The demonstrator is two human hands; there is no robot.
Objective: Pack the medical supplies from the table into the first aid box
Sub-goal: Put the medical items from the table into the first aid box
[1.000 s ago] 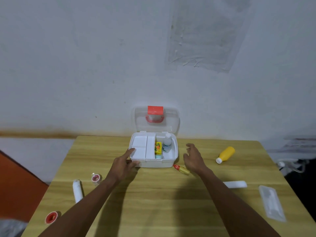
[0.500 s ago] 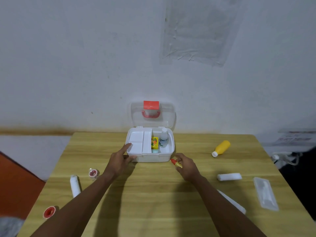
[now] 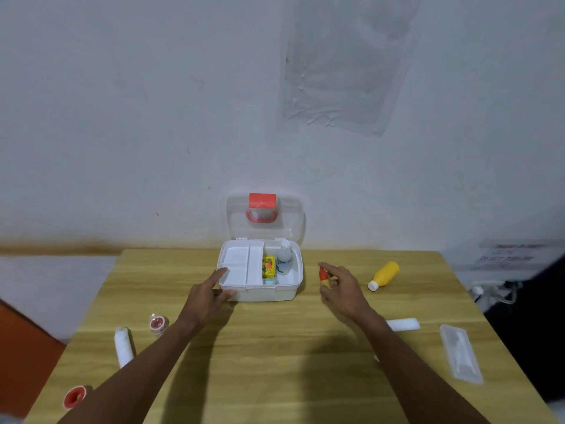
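In the head view we look down on a wooden bench [image 3: 275, 362] with the first aid box [image 3: 260, 290] at the centre of the frame, its clear lid [image 3: 266, 218] standing open against the wall. Our left hand [image 3: 208, 298] rests against the box's front left corner, fingers loose and grasping nothing, as if steadying it. Our right hand [image 3: 342, 289], just right of the box, has its grip pinched on a small red-and-yellow tube [image 3: 324, 276], lifted off the bench beside the box's right wall. Inside the box we see a yellow carton [image 3: 269, 266] and a white bottle [image 3: 284, 260] in the right half, beside a white tray [image 3: 241, 264] that looks bare. We judge the packing to be in its early part: two items are in, one is in hand, and much is left out. To the right lie a yellow bottle [image 3: 384, 274], a white roll [image 3: 403, 324] and a clear flat packet [image 3: 460, 351]; at lower left, a white bandage roll [image 3: 123, 346], a small red tape spool [image 3: 158, 323] and a second red spool [image 3: 74, 396] near the bench's edge.
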